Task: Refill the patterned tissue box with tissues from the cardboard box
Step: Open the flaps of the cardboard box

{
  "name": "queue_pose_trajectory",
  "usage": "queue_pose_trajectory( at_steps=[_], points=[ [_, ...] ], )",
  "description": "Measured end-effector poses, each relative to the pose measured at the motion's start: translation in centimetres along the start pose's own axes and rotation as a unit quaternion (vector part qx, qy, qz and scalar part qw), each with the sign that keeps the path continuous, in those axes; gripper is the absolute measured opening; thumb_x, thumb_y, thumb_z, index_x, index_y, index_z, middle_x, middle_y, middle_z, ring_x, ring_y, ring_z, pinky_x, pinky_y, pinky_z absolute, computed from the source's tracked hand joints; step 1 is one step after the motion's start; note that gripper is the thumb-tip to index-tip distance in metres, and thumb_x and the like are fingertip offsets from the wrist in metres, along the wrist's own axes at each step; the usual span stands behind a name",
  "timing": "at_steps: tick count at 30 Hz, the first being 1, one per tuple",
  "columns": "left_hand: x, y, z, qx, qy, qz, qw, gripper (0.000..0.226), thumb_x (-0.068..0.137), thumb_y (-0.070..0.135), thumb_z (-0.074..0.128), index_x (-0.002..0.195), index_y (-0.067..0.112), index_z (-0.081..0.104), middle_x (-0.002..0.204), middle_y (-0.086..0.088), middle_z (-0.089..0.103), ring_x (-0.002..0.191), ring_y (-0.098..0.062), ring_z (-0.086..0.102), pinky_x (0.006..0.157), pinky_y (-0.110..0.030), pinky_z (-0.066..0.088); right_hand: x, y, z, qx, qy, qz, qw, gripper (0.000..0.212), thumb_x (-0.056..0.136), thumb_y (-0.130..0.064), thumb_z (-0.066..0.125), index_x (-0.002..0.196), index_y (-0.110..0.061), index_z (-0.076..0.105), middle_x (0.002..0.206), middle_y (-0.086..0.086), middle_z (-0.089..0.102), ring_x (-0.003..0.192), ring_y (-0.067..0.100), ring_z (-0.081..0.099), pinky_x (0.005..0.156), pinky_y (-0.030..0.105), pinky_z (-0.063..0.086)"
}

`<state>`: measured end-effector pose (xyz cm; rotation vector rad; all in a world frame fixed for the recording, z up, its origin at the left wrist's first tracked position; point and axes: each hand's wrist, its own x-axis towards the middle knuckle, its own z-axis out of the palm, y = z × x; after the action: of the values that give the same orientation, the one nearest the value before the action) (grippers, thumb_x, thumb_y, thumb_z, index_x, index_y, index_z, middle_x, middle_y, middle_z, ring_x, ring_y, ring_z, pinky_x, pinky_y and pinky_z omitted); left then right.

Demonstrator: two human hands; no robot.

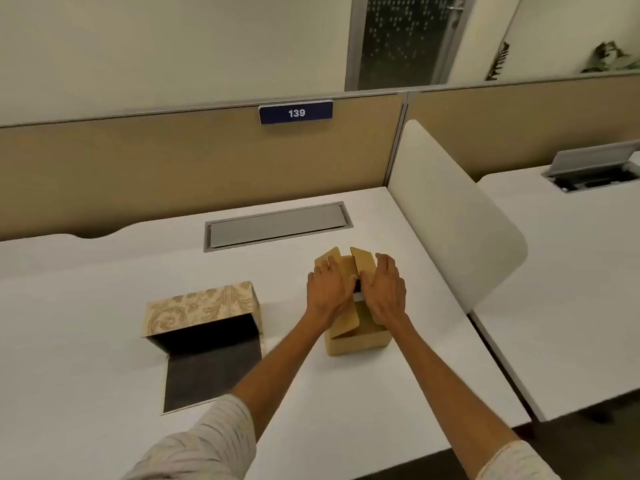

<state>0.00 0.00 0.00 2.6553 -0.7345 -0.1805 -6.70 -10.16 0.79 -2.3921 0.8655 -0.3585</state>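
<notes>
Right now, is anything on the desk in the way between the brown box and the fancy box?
Nothing visible is. Only bare white desk lies between the plain brown cardboard box, where both hands rest on the flaps, and the gold-patterned tissue box to its left. That box's dark flap lies open on the near side.

one head-worn wide-angle view, looking forward and down across the white desk (104, 306) from close above

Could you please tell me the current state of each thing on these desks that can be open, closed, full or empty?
Patterned tissue box: open, flap down on desk, dark inside, looks empty.
Cardboard box: top flaps spread open.
Left hand: flat on a flap.
Right hand: flat on a flap.
Desk cable hatch: closed.
Neighbouring desk hatch: lid raised.
</notes>
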Motion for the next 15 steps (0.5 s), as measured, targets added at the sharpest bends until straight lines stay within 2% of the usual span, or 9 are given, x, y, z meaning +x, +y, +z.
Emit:
queue_pose_trajectory(
  at_steps=[5,9,13,15],
  points=[
    [0.4,0.5,1.1,0.002,-0.023,-0.034,0.999,0.068,0.1,0.055,0.031,0.147,0.007,0.027,0.15,-0.018,0.042,0.125,-0.038,0.053,0.104,-0.052,0.046,0.6,0.8,1.1,-0.007,-0.064,0.02,0.998,0.061,0.095,-0.046,0.048,0.142,-0.011,0.031,0.146,0.013,0.04,0.128,0.032,0.045,0.106,0.044,0.037],
    [0.5,0.5,1.6,0.001,-0.037,-0.05,0.998,0.07,0.099,0.057,0.031,0.147,0.005,0.027,0.156,-0.019,0.031,0.124,-0.04,0.054,0.102,-0.055,0.047,0.7,1.3,1.7,-0.033,-0.08,-0.002,0.996,0.061,0.094,-0.049,0.047,0.14,-0.011,0.032,0.145,0.014,0.042,0.127,0.032,0.047,0.106,0.043,0.037],
    [0.5,0.7,1.4,-0.018,-0.018,-0.052,0.998,0.061,0.098,0.052,0.037,0.14,0.007,0.035,0.15,-0.018,0.039,0.113,-0.038,0.061,0.091,-0.05,0.053,0.9,1.7,1.8,-0.049,-0.083,-0.024,0.995,0.058,0.094,-0.047,0.047,0.138,-0.01,0.035,0.142,0.015,0.045,0.123,0.032,0.049,0.103,0.042,0.039],
    [0.3,0.7,1.1,-0.031,0.001,-0.047,0.998,0.051,0.099,0.043,0.039,0.134,0.007,0.04,0.139,-0.017,0.05,0.102,-0.036,0.064,0.082,-0.046,0.055,1.0,1.7,1.7,-0.042,-0.073,-0.033,0.996,0.052,0.096,-0.043,0.045,0.136,-0.008,0.038,0.138,0.016,0.049,0.119,0.033,0.052,0.101,0.042,0.041]
  ],
)
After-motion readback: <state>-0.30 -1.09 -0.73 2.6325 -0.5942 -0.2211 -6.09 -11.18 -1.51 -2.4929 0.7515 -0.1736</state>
